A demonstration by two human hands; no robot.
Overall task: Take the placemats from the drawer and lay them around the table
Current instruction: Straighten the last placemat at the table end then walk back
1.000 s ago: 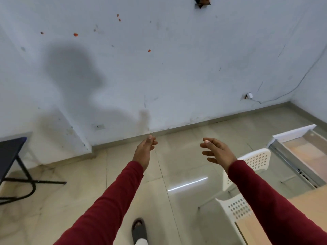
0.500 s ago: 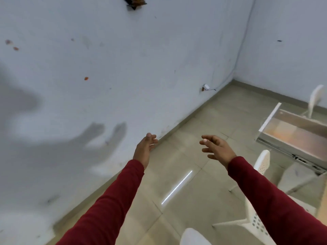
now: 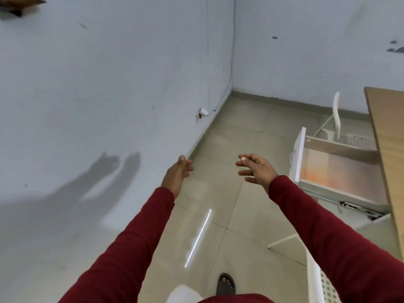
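Note:
A white drawer stands pulled out from under the wooden table at the right. Its inside looks pale with an orange tint, and I cannot make out any placemats in it. My left hand is stretched out over the floor, fingers apart, holding nothing. My right hand is also held out with loosely curled, spread fingers, empty, a short way left of the drawer's front panel. Both arms wear dark red sleeves.
A white wall runs along the left, meeting another wall at a corner ahead. One white chair stands behind the drawer, another white chair at the lower right. My sandalled foot is on the tiled floor.
My view has swung to the right: the wall corner, the open drawer and the table edge have come closer into view. Both hands stay outstretched and empty.

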